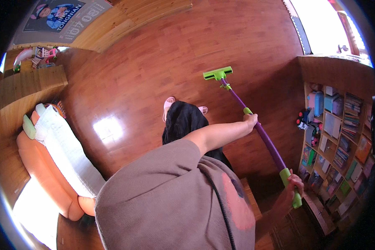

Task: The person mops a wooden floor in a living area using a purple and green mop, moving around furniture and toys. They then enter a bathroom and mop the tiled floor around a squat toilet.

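Observation:
A sponge mop with a purple pole (270, 145) and a green head (218, 73) slants across the view. Its head rests on the reddish wooden floor (175, 59), ahead of my feet. Around the pole, just at its middle green collar, my left hand (251, 121) is closed. My right hand (295, 184) grips the green handle at the pole's end, at the lower right. Both forearms show; part of the right one lies in shade.
An orange sofa (43, 159) with a white cover (68, 150) stands at left, near a wooden cabinet (31, 87). At right is a bookshelf (328, 140) with books and toys. A wooden panel (125, 22) borders the floor at top left.

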The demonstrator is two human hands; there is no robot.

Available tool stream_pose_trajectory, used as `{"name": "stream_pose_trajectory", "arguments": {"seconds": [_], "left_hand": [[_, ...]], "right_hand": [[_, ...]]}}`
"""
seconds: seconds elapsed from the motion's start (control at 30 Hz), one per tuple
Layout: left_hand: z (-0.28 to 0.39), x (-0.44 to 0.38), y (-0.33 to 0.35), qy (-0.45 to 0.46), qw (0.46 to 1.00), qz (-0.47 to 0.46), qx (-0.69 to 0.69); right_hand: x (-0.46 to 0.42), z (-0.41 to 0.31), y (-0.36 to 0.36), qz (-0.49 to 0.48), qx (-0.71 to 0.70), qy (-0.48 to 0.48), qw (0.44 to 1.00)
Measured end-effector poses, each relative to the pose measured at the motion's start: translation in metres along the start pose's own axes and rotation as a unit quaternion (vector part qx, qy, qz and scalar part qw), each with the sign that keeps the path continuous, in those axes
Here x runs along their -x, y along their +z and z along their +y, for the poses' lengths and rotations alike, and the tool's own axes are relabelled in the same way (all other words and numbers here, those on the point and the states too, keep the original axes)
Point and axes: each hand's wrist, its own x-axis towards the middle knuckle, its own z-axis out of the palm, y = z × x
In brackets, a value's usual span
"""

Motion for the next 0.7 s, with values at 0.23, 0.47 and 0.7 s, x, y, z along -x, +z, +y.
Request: {"name": "stream_pose_trajectory", "arguments": {"seconds": [0.23, 0.47, 0.7], "left_hand": [[0.039, 0.040, -0.042, 0.060, 0.990, -0.076, 0.105], [0.106, 0.023, -0.225, 0.090, 0.981, 0.042, 0.166], [0.084, -0.035, -0.335, 0.258, 0.935, 0.136, 0.202]], "right_hand": [[-0.039, -0.015, -0.008, -0.083, -0.182, -0.164, 0.966], [-0.080, -0.011, 0.101, -0.297, -0.225, -0.062, 0.926], [-0.066, 0.031, 0.179, -0.434, -0.217, -0.068, 0.872]]}}
